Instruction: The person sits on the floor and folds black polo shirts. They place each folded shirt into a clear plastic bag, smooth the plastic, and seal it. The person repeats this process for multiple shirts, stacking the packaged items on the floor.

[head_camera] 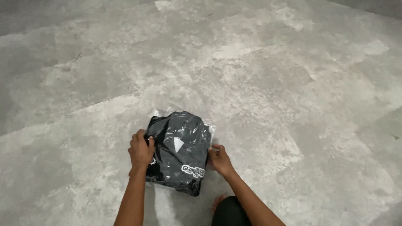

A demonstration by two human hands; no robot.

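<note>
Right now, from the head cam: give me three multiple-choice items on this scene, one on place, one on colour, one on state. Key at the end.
1. Where does the bagged garment lie?
A. On a grey concrete floor
B. On a wooden table
C. In a cardboard box

2. What colour is the folded cloth inside the clear plastic bag?
A. Red
B. Black
C. Yellow

3. How do the hands stand to the package?
A. Both raised clear of it
B. Only one touches it
C. The left hand rests on its left edge and the right hand grips its right edge

Key:
1 A, grey mottled floor shows all around the package.
2 B, the cloth reads black through the glossy plastic, with a small white print.
3 C, fingers of both hands lie on opposite edges.
</note>
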